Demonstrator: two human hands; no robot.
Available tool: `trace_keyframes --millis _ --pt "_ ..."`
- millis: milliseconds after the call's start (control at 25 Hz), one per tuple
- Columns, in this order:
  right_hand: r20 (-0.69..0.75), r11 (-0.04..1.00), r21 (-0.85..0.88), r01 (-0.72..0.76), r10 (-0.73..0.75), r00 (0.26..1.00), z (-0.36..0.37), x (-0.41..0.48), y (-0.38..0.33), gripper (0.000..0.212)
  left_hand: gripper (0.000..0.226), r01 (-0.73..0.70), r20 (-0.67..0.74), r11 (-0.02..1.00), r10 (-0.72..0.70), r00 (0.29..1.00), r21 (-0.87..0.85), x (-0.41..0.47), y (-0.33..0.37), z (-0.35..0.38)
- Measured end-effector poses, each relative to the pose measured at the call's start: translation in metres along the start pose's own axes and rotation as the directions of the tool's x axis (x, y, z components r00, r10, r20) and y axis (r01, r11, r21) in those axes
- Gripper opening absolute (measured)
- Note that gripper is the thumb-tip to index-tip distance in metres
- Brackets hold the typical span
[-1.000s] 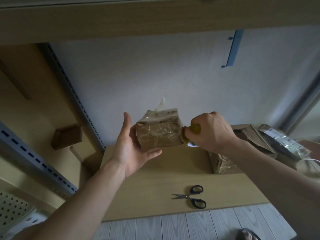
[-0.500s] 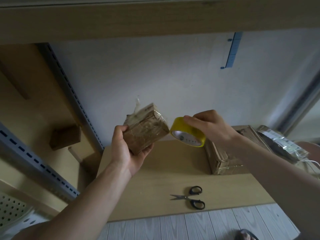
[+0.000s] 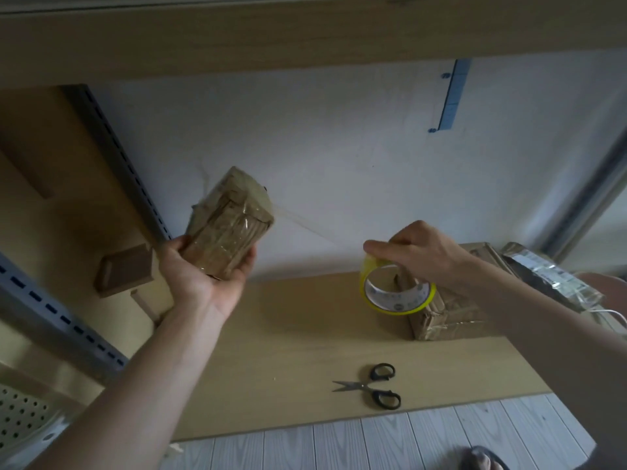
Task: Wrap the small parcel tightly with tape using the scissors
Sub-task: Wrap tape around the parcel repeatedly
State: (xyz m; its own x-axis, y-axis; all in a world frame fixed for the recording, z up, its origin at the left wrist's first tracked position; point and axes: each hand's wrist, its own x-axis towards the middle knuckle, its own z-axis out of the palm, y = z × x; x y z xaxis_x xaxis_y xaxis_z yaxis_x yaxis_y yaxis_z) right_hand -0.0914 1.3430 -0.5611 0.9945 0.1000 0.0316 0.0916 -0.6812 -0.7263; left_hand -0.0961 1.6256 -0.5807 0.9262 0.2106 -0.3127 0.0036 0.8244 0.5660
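A small parcel [image 3: 228, 228], brown and glazed with clear tape, is held aloft left of centre and tilted. Its lower end is gripped between the curled fingers and palm of the left hand [image 3: 203, 281]. A thin strip of clear tape [image 3: 305, 226], faint against the white wall, is stretched from the parcel's upper right edge down toward the right hand [image 3: 422, 256] at centre right, where its end is lost from view. The yellow-rimmed tape roll [image 3: 397, 301] is pinched at its top by that hand's fingers and thumb and hangs above the wooden board [image 3: 288, 344]; its upper rim is hidden by the fingers. The black-handled scissors [image 3: 373, 388] are seen lying untouched on the board at lower centre, blades slightly parted and pointed left. Behind the roll, a taped brown package [image 3: 448, 317] is partly covered by the right forearm, and a silvery packet [image 3: 546, 276] at the right edge is hard to make out. A foot [image 3: 483, 457] is cut off at the bottom right corner.
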Motion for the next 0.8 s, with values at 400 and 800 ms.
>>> trace_keyframes --millis 400,800 --pt "-0.001 0.997 0.061 -0.045 0.046 0.999 -0.025 0.006 0.014 0.059 0.062 0.107 0.189 0.994 -0.110 0.976 0.028 0.007 0.004 -0.007" --pt "0.018 0.996 0.050 0.074 -0.075 0.997 0.009 0.003 0.013 0.056 0.076 0.269 0.377 0.962 -0.265 0.888 0.043 -0.006 -0.025 0.001"
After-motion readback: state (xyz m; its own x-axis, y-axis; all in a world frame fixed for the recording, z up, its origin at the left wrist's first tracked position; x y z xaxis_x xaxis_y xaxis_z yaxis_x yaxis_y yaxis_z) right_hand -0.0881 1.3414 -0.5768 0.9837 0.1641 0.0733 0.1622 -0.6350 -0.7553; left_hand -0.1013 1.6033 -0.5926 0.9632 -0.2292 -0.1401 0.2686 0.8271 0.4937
